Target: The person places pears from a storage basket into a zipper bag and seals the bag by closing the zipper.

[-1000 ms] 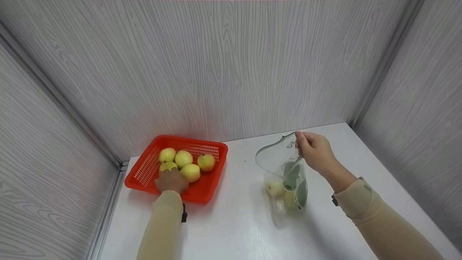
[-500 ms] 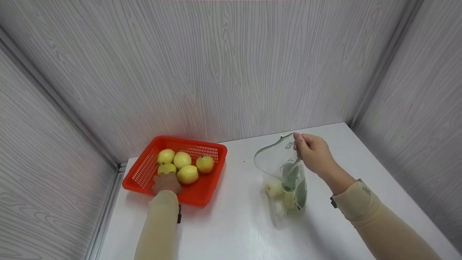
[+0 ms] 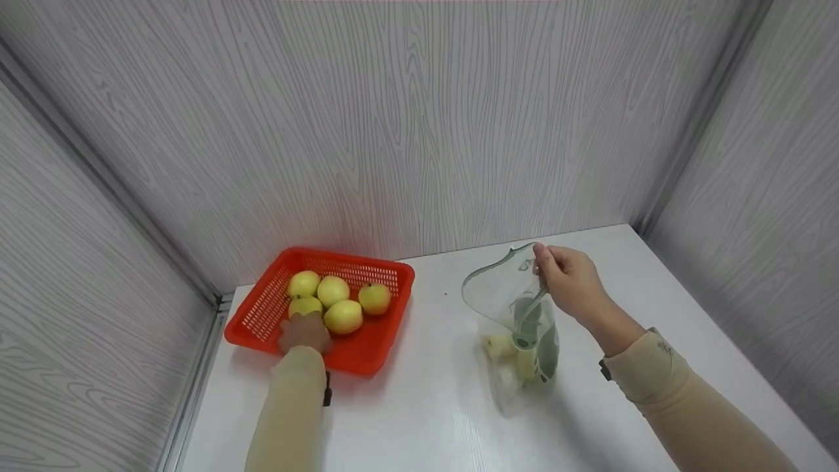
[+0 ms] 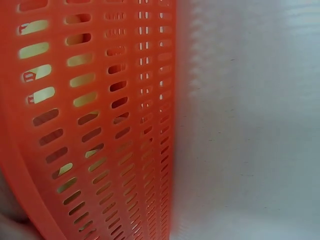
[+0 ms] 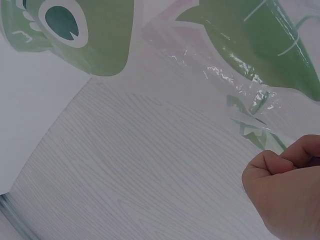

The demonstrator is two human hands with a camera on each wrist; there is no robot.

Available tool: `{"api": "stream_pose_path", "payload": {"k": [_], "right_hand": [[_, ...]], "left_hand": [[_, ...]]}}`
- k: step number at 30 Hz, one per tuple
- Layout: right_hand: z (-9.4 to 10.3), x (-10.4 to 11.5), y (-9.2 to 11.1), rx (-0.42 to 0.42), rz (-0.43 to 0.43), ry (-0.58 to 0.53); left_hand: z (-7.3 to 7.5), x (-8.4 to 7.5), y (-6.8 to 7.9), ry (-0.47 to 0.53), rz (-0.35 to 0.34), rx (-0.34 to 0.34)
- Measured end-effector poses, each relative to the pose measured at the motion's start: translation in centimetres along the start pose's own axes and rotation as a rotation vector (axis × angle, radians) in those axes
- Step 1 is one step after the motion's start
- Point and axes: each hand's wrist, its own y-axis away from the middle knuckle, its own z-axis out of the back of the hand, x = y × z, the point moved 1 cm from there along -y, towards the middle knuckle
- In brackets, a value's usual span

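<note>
A red plastic basket [image 3: 364, 351] on the left holds several yellow-green apples [image 3: 334, 291]. My left hand [image 3: 305, 335] reaches over its near rim, with fingertips at the near side of one apple [image 3: 305, 305]; the palm side is hidden, so whether they grip it cannot be seen. Over the right of the table, my right hand [image 3: 571, 280] pinches the top edge of a clear plastic bag [image 3: 501, 288] with green printing. The bag's mouth gapes toward the left. Yellowish apples [image 3: 499, 345] show through its lower part. In the right wrist view, thumb and forefinger pinch the bag's film [image 5: 260, 135].
Basket and bag stand on a white table [image 3: 432, 393], with a gap between them. Grey wood-grain panels [image 3: 419, 131] rise behind the table and at both sides. The basket's slotted wall [image 4: 100, 125] fills the left half of the left wrist view.
My left hand has drawn back slightly toward the basket's near rim, showing more of the apple at its fingertips. The right hand and bag have hardly moved.
</note>
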Motion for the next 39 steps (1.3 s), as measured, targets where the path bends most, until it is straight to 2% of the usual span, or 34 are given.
{"api": "stream_pose_path", "payload": {"k": [4, 11, 20, 27, 33, 39], "right_hand": [[-0.1, -0.2, -0.2, 0.015, -0.006, -0.011], [-0.4, -0.1, -0.5, 0.019, 0.001, -0.017], [-0.8, -0.2, -1.2, 0.019, -0.006, -0.009], [-1.2, -0.4, -1.8, 0.004, 0.026, 0.015], [-1.2, -0.3, -2.3, 0.017, 0.022, 0.013], [-1.0, -0.3, -2.5, 0.024, -0.015, -0.004]], "left_hand": [[1.1, -0.3, 1.5, 0.009, -0.012, -0.013], [0.8, 0.8, -0.3, 0.058, -0.027, -0.053], [2.2, -0.3, -0.6, 0.076, -0.059, -0.127], [3.5, -1.8, -0.3, 0.098, -0.122, -0.2], [5.3, -3.5, 0.3, 0.132, -0.157, -0.223], [6.7, -6.4, 1.2, 0.142, -0.186, -0.223]]}}
